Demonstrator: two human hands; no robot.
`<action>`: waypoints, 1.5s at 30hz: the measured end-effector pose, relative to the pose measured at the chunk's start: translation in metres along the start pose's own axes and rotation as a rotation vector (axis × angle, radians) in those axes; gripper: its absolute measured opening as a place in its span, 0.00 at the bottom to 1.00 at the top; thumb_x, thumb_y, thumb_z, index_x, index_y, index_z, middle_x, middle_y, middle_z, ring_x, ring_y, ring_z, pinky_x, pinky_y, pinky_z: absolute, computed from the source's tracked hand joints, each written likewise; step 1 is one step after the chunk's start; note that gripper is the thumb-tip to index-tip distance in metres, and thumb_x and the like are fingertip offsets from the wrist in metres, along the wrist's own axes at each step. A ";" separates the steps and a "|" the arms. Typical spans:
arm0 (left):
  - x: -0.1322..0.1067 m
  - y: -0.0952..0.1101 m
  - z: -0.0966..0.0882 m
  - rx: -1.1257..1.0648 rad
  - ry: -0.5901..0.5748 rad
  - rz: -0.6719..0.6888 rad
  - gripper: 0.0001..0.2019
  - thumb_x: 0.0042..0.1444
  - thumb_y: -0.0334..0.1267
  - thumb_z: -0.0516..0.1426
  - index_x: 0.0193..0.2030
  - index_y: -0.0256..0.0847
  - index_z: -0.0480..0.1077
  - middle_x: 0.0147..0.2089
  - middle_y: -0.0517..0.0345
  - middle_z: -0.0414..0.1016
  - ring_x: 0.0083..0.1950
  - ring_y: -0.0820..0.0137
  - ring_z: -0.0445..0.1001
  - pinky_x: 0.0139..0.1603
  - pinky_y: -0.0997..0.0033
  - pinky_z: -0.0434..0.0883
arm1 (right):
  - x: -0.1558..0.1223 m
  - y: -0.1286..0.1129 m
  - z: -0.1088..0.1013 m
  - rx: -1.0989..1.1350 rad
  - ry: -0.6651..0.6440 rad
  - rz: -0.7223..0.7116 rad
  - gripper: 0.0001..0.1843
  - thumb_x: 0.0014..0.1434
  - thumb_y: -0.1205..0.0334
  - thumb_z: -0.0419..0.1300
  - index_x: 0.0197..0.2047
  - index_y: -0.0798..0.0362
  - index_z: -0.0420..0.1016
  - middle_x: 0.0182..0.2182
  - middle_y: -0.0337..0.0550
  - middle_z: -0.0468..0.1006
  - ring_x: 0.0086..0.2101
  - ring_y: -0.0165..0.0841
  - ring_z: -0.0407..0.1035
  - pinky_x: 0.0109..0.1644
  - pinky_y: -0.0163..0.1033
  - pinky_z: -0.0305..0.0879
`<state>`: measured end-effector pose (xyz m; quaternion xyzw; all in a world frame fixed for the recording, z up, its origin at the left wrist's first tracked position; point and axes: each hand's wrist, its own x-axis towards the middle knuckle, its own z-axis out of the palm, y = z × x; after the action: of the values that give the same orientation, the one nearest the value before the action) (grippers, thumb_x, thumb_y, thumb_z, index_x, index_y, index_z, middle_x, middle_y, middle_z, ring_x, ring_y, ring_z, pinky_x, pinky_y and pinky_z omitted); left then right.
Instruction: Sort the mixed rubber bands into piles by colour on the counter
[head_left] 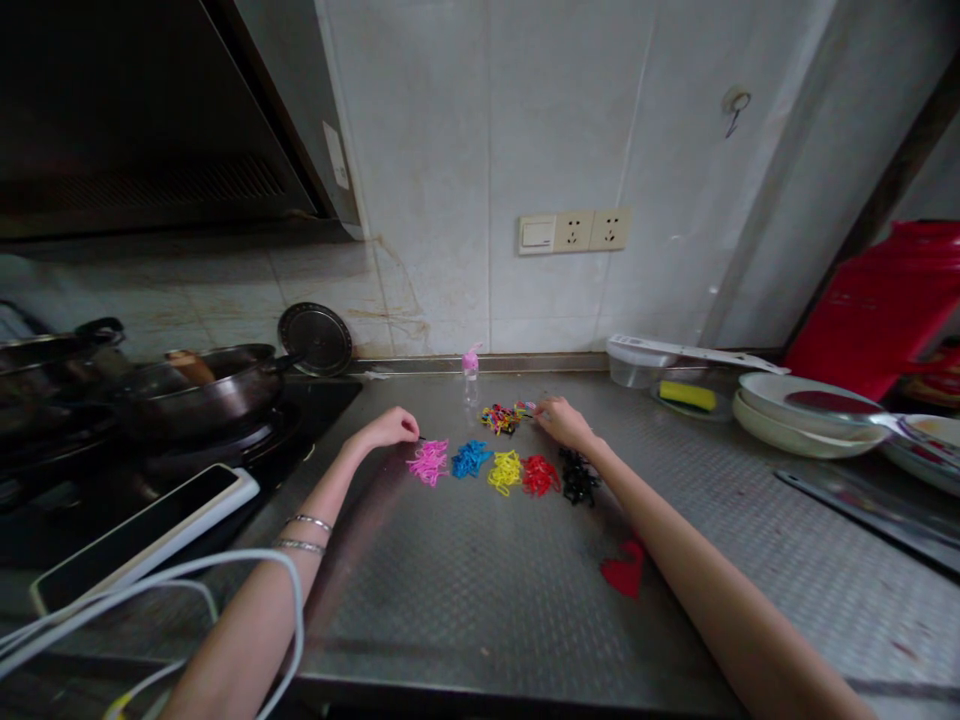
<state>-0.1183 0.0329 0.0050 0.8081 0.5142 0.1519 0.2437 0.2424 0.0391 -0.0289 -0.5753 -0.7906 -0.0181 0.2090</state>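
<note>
My left hand (394, 427) is closed in a pinch just behind and left of a pile of pink rubber bands (429, 462). A tiny dark thing shows at its fingertips, too small to name. My right hand (564, 422) is also pinched, at the right end of a mixed-colour heap of small bands (501, 418); what its fingers hold is unclear. In a row between my arms lie blue bands (470, 458), yellow bands (505, 471), red bands (540, 475) and black bands (577, 477). Behind the heap stands a small clear bottle with a pink top (471, 370).
A red heart shape (624, 570) lies on the metal counter (465, 590) beside my right forearm. Left are a pan (217, 390) on the stove, a white-edged device (150, 535) and white cables (292, 580). Right are a yellow sponge (687, 396), stacked plates (802, 425) and a knife (870, 515).
</note>
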 end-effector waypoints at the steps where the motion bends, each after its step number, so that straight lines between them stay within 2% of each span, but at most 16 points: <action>1: 0.000 -0.001 -0.001 0.000 0.024 0.001 0.10 0.38 0.36 0.54 0.25 0.33 0.73 0.26 0.54 0.74 0.28 0.71 0.69 0.31 0.76 0.62 | 0.002 0.001 -0.004 0.009 0.012 0.000 0.12 0.55 0.61 0.50 0.36 0.54 0.73 0.37 0.47 0.73 0.41 0.33 0.63 0.43 0.32 0.57; 4: 0.002 -0.004 -0.003 0.015 0.115 -0.004 0.10 0.39 0.36 0.54 0.26 0.33 0.73 0.27 0.53 0.75 0.30 0.69 0.70 0.33 0.75 0.63 | 0.005 0.006 -0.019 0.060 0.035 -0.030 0.12 0.53 0.62 0.51 0.35 0.56 0.74 0.36 0.47 0.74 0.39 0.32 0.65 0.42 0.31 0.58; 6: 0.003 -0.004 -0.004 0.029 0.174 -0.004 0.10 0.40 0.36 0.53 0.26 0.33 0.73 0.28 0.53 0.75 0.31 0.69 0.70 0.33 0.74 0.64 | 0.005 0.011 -0.032 0.098 -0.004 -0.043 0.12 0.52 0.64 0.52 0.33 0.57 0.75 0.33 0.46 0.76 0.35 0.31 0.67 0.39 0.30 0.59; 11: 0.003 0.002 -0.004 0.056 0.233 0.012 0.10 0.41 0.37 0.53 0.27 0.34 0.73 0.28 0.53 0.74 0.30 0.70 0.70 0.33 0.74 0.64 | -0.021 0.029 -0.059 0.191 -0.339 -0.027 0.09 0.45 0.65 0.55 0.28 0.57 0.76 0.24 0.40 0.77 0.26 0.28 0.67 0.29 0.29 0.60; 14: 0.005 0.008 -0.001 0.065 0.260 0.028 0.09 0.42 0.36 0.53 0.27 0.34 0.72 0.27 0.54 0.74 0.30 0.70 0.70 0.32 0.75 0.63 | -0.045 0.035 -0.068 0.291 -0.446 0.032 0.11 0.44 0.63 0.54 0.28 0.56 0.77 0.24 0.40 0.76 0.22 0.27 0.65 0.23 0.28 0.58; 16: 0.007 0.014 0.004 0.065 0.294 0.038 0.09 0.43 0.35 0.53 0.27 0.34 0.72 0.27 0.54 0.74 0.31 0.70 0.70 0.32 0.75 0.63 | -0.059 0.035 -0.070 0.363 -0.465 0.053 0.12 0.44 0.62 0.54 0.29 0.56 0.77 0.24 0.41 0.76 0.21 0.26 0.64 0.21 0.28 0.57; 18: 0.008 0.021 0.010 0.061 0.325 0.045 0.09 0.43 0.35 0.53 0.28 0.35 0.72 0.28 0.54 0.74 0.31 0.70 0.70 0.32 0.75 0.63 | -0.069 0.035 -0.071 0.411 -0.425 0.059 0.13 0.43 0.62 0.54 0.29 0.56 0.77 0.25 0.42 0.76 0.21 0.27 0.64 0.20 0.28 0.56; 21: 0.010 0.035 0.019 0.065 0.343 0.076 0.10 0.43 0.35 0.52 0.29 0.34 0.72 0.28 0.54 0.74 0.31 0.70 0.70 0.32 0.75 0.63 | -0.078 0.037 -0.067 0.418 -0.272 0.098 0.14 0.45 0.60 0.53 0.31 0.57 0.76 0.25 0.42 0.76 0.23 0.28 0.65 0.22 0.28 0.57; 24: 0.010 0.053 0.030 0.089 0.313 0.124 0.09 0.43 0.34 0.52 0.28 0.34 0.72 0.28 0.54 0.74 0.30 0.71 0.69 0.32 0.75 0.63 | -0.083 0.044 -0.057 0.382 -0.116 0.150 0.17 0.48 0.58 0.51 0.33 0.59 0.76 0.25 0.41 0.76 0.25 0.29 0.66 0.27 0.30 0.59; 26: 0.009 0.069 0.038 0.103 0.268 0.159 0.09 0.43 0.34 0.52 0.28 0.35 0.72 0.28 0.55 0.74 0.30 0.71 0.69 0.32 0.75 0.62 | -0.086 0.050 -0.049 0.349 -0.062 0.161 0.17 0.49 0.58 0.51 0.32 0.59 0.76 0.25 0.41 0.76 0.27 0.30 0.67 0.30 0.31 0.60; 32: 0.006 0.120 0.067 0.090 0.163 0.280 0.09 0.44 0.33 0.52 0.28 0.35 0.73 0.28 0.55 0.74 0.30 0.71 0.69 0.33 0.75 0.63 | -0.090 0.056 -0.039 0.314 0.010 0.196 0.15 0.49 0.59 0.51 0.32 0.57 0.76 0.29 0.44 0.77 0.30 0.33 0.68 0.35 0.33 0.60; 36: 0.015 0.152 0.089 0.079 0.106 0.328 0.09 0.43 0.32 0.52 0.27 0.34 0.73 0.28 0.53 0.74 0.29 0.71 0.69 0.32 0.75 0.63 | -0.092 0.055 -0.038 0.312 0.026 0.209 0.14 0.49 0.61 0.52 0.33 0.57 0.76 0.29 0.44 0.77 0.31 0.33 0.69 0.36 0.33 0.61; 42: 0.036 0.198 0.130 0.120 0.174 0.390 0.09 0.43 0.32 0.52 0.29 0.35 0.73 0.29 0.50 0.75 0.29 0.71 0.69 0.30 0.74 0.63 | -0.094 0.053 -0.037 0.307 0.052 0.200 0.13 0.48 0.62 0.52 0.32 0.56 0.76 0.30 0.44 0.78 0.31 0.33 0.69 0.36 0.33 0.61; 45: 0.042 0.211 0.144 0.147 0.178 0.409 0.10 0.44 0.33 0.53 0.32 0.37 0.73 0.30 0.50 0.74 0.29 0.70 0.69 0.31 0.73 0.64 | -0.094 0.052 -0.037 0.300 0.048 0.207 0.13 0.48 0.63 0.52 0.32 0.56 0.76 0.30 0.44 0.78 0.32 0.33 0.70 0.37 0.33 0.62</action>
<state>0.1309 -0.0379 0.0008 0.8945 0.3689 0.2309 0.1021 0.3247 -0.0381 -0.0389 -0.6153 -0.7159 0.1078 0.3120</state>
